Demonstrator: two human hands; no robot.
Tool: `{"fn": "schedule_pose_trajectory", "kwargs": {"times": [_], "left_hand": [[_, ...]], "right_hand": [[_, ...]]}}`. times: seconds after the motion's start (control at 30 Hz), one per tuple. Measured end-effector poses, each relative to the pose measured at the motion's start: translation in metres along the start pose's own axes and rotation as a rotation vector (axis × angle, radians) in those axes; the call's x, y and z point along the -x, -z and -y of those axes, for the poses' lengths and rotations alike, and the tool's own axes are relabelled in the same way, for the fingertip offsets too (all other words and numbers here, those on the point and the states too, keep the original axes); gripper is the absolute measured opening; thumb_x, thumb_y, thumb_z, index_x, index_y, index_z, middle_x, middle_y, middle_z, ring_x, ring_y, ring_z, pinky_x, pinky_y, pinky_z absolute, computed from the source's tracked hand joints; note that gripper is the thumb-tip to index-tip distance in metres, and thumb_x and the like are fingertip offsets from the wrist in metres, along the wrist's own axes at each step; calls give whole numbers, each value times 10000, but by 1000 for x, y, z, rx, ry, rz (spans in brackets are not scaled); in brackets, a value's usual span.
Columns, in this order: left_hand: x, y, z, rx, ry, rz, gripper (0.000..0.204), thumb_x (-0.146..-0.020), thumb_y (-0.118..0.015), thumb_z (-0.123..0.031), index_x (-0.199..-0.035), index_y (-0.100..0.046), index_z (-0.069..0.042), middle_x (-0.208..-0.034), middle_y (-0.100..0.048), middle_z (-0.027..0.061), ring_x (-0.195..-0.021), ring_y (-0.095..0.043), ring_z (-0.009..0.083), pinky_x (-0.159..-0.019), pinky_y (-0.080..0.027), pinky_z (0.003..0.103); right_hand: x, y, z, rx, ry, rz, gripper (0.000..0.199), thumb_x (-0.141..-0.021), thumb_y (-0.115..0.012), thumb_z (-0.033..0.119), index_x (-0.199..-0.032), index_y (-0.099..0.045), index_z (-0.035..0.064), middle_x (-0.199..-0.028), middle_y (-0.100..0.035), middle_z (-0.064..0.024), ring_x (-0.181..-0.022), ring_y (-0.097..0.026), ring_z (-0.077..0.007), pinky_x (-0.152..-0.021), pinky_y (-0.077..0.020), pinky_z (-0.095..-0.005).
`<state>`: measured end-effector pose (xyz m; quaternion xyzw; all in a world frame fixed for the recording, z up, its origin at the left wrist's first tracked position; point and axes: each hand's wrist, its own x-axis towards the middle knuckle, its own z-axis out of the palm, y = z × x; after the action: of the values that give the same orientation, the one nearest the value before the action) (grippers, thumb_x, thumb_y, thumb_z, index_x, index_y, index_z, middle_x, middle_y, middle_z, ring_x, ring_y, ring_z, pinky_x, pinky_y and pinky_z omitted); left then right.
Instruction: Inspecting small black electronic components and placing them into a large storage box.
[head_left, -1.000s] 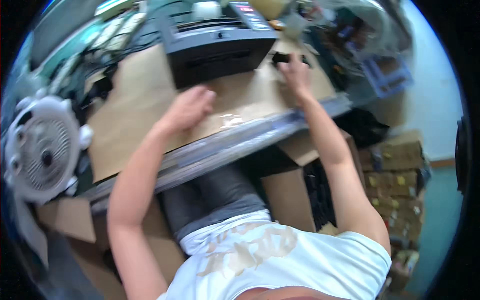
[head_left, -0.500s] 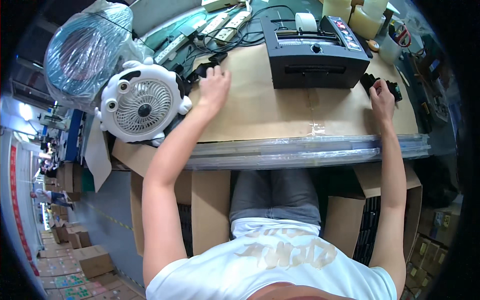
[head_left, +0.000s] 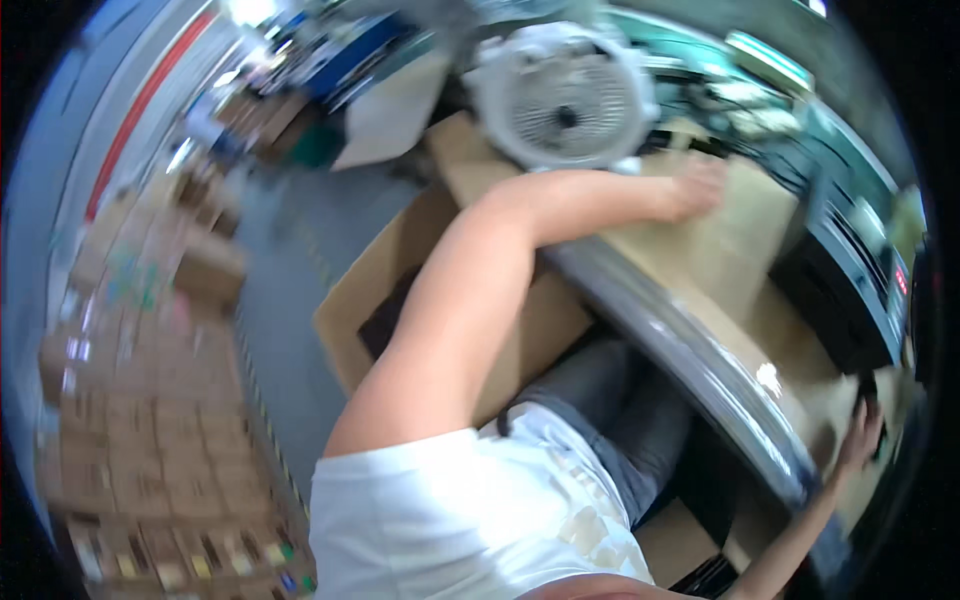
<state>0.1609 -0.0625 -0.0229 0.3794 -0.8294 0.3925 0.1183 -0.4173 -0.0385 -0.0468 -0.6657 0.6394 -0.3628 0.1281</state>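
My left hand [head_left: 700, 187] is over the far left part of the cardboard-covered bench [head_left: 770, 320], smeared by motion with its fingers seemingly curled. Dark items [head_left: 690, 143] lie just beyond it; whether it holds any of them is too blurred to tell. At the right, past the black tape dispenser [head_left: 835, 290], my right hand [head_left: 858, 432] has its fingers closed at a small black part [head_left: 880, 440], whose exact kind is unclear. A white animal-shaped fan [head_left: 565, 105] stands beyond my left forearm.
Clear plastic edging [head_left: 690, 335] runs along the bench front. An open carton [head_left: 385, 250] sits below my left arm, another [head_left: 680, 545] near my right. Stacked cartons [head_left: 150, 440] fill the floor at left. Cables and power strips [head_left: 755, 115] lie at the back.
The view has swung left and blurred, so the bench now lies to the right and slanted. My left hand remains near the dark items beside the fan, my right beside the tape dispenser.
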Motion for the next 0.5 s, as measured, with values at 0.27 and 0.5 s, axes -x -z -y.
{"fn": "schedule_pose_trajectory", "kwargs": {"times": [0.27,0.5], "left_hand": [[-45,102,-72,1105,308,677,409,-783,-601,-356,-1013,-575,-19,-941,-692,145,-790,-654,339,-723,-535,387],[-76,87,-100,1788,239,496,579,-752,-686,-205,-1292,-535,-63,-1127,-647,100,-949,-615,246,-819,-509,323]], "right_hand": [[-13,-3,-26,161,46,85,261,-988,-539,264,-1091,-609,35,-1026,-673,-75,-917,-622,-196,-820,-450,-278],[-15,-2,-39,-71,41,90,214,-993,-542,200,-1109,-611,34,-1007,-655,-89,-914,-614,-202,-773,-465,-291]]}}
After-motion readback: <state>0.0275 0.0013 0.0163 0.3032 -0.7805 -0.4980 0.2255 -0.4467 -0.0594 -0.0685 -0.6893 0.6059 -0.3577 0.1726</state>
